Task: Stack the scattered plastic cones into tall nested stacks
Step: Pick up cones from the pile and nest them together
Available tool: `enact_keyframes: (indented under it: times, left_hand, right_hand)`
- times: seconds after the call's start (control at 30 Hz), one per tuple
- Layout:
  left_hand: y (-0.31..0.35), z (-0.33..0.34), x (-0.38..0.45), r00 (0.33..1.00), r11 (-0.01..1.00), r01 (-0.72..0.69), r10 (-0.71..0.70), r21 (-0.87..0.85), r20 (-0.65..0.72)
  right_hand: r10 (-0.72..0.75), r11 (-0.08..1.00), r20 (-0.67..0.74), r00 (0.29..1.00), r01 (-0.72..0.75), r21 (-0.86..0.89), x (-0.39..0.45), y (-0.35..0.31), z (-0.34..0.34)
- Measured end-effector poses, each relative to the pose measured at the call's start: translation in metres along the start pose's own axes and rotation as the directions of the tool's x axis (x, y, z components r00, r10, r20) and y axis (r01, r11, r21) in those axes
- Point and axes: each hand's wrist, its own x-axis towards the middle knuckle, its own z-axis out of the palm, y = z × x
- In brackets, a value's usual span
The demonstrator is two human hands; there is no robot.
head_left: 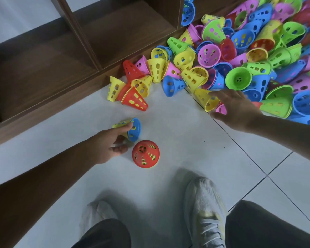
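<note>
Shoes [207, 212] sat nearest. Left hand [104, 144] pinched a light, slick blue-yellow pair [131, 128]; right hand [237, 109] spread open over a yellow cone [205, 99]. Thin, flexy plastic, so I'd grab rims.

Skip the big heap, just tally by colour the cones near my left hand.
Red cone: 1, upright on the floor
Blue cone: 1, in the left hand grip
Yellow cone: 1, nested with the blue one
Total: 3 that show; any more nested inside cannot be told.
</note>
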Motion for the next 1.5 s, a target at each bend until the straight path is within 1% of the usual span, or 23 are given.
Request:
enact_keyframes:
  times: [0.17, 0.23, 0.37, 0.47, 0.53, 0.63, 0.73, 0.87, 0.93, 0.97, 1.03, 1.1, 1.17, 1.27, 1.4, 1.5]
  left_hand:
    - [0.002, -0.008, 0.003, 0.999, 0.997, 0.02, -0.018, -0.074, 0.028]
    - [0.0, -0.01, 0.003, 0.999, 0.996, 0.032, -0.028, -0.087, 0.045]
    - [-0.004, -0.011, 0.002, 0.999, 0.992, 0.012, -0.007, -0.128, 0.043]
    - [-0.009, -0.011, 0.004, 1.0, 0.98, -0.015, 0.019, -0.2, 0.016]
    - [-0.011, -0.011, 0.004, 0.999, 0.979, -0.037, 0.041, -0.201, 0.017]
    - [-0.016, -0.009, 0.001, 0.995, 0.981, -0.094, 0.097, -0.169, 0.011]
    - [-0.021, -0.005, -0.009, 0.979, 0.975, -0.204, 0.203, -0.087, -0.016]
    - [-0.026, -0.002, -0.033, 0.924, 0.93, -0.366, 0.367, 0.029, -0.104]
    - [-0.028, 0.0, -0.047, 0.885, 0.889, -0.436, 0.451, 0.138, -0.116]
    - [-0.028, 0.002, -0.055, 0.863, 0.861, -0.462, 0.492, 0.21, -0.117]
    - [-0.028, 0.004, -0.07, 0.813, 0.798, -0.52, 0.572, 0.305, -0.111]
    - [-0.029, 0.008, -0.084, 0.772, 0.743, -0.576, 0.631, 0.342, -0.07]
    - [-0.032, 0.013, -0.095, 0.738, 0.696, -0.625, 0.674, 0.354, -0.022]
    - [-0.039, 0.017, -0.104, 0.708, 0.663, -0.675, 0.706, 0.325, 0.03]
    - [-0.052, 0.019, -0.104, 0.664, 0.587, -0.71, 0.743, 0.388, 0.091]
    - [-0.057, 0.022, -0.103, 0.651, 0.537, -0.706, 0.749, 0.462, 0.125]
  right_hand:
    - [0.013, 0.999, -0.031, 0.999, -0.012, 0.041, -0.004, -0.011, 0.004]
    - [0.002, 1.0, -0.047, 0.999, -0.001, 0.01, -0.007, -0.016, 0.008]
    - [-0.034, 0.997, -0.07, 0.997, 0.029, -0.067, -0.011, -0.021, 0.012]
    - [-0.054, 0.995, -0.107, 0.993, 0.044, -0.089, -0.013, -0.02, 0.017]
    - [-0.054, 0.995, -0.122, 0.991, 0.043, -0.092, -0.013, -0.019, 0.019]
    - [-0.051, 0.996, -0.145, 0.988, 0.04, -0.078, -0.015, -0.019, 0.02]
    - [-0.037, 0.999, -0.183, 0.982, 0.034, -0.016, -0.019, -0.025, 0.022]
    - [-0.017, 0.997, -0.226, 0.974, 0.035, 0.075, -0.028, -0.037, 0.025]
    - [0.017, 0.987, -0.225, 0.974, 0.019, 0.158, -0.034, -0.047, 0.027]
    - [0.063, 0.969, -0.223, 0.973, -0.007, 0.246, -0.039, -0.054, 0.028]
    - [0.172, 0.884, -0.215, 0.961, -0.055, 0.464, -0.048, -0.073, 0.028]
    - [0.242, 0.779, -0.177, 0.954, -0.083, 0.621, -0.059, -0.094, 0.028]
    - [0.284, 0.674, -0.109, 0.953, -0.117, 0.73, -0.07, -0.112, 0.027]
    - [0.322, 0.536, -0.024, 0.946, -0.162, 0.829, -0.085, -0.13, 0.027]
    - [0.341, 0.437, 0.036, 0.939, -0.193, 0.879, -0.101, -0.138, 0.025]
    - [0.37, 0.372, 0.054, 0.928, -0.201, 0.906, -0.107, -0.139, 0.023]
